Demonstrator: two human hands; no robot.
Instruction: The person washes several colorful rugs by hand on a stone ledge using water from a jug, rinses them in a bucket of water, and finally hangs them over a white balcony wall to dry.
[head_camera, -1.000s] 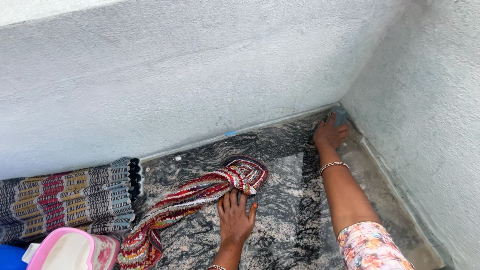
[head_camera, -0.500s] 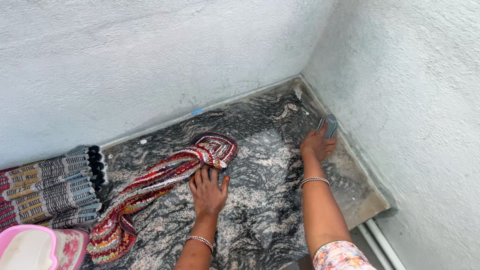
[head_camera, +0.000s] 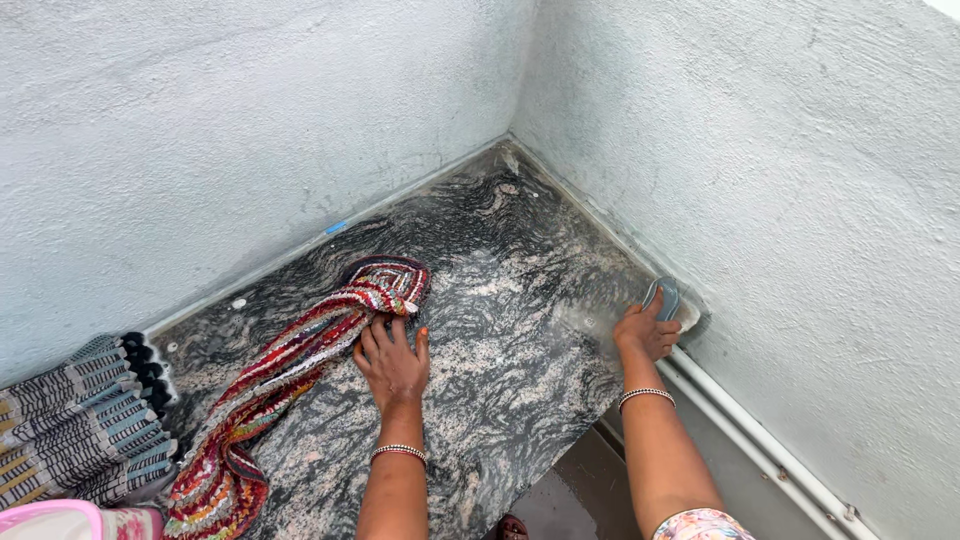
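My right hand (head_camera: 645, 330) gripped the stiff grey brush (head_camera: 663, 297) at the slab's (head_camera: 520, 340) right edge, while my left hand (head_camera: 392, 362), fingers spread, pressed the soft rug (head_camera: 300, 360).

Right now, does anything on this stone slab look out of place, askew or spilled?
The braided red mat lies twisted and bunched into a rope across the granite slab rather than flat, with the left hand pressing on it. The slab looks wet near the right hand, which holds a grey scrubber at the wall edge.
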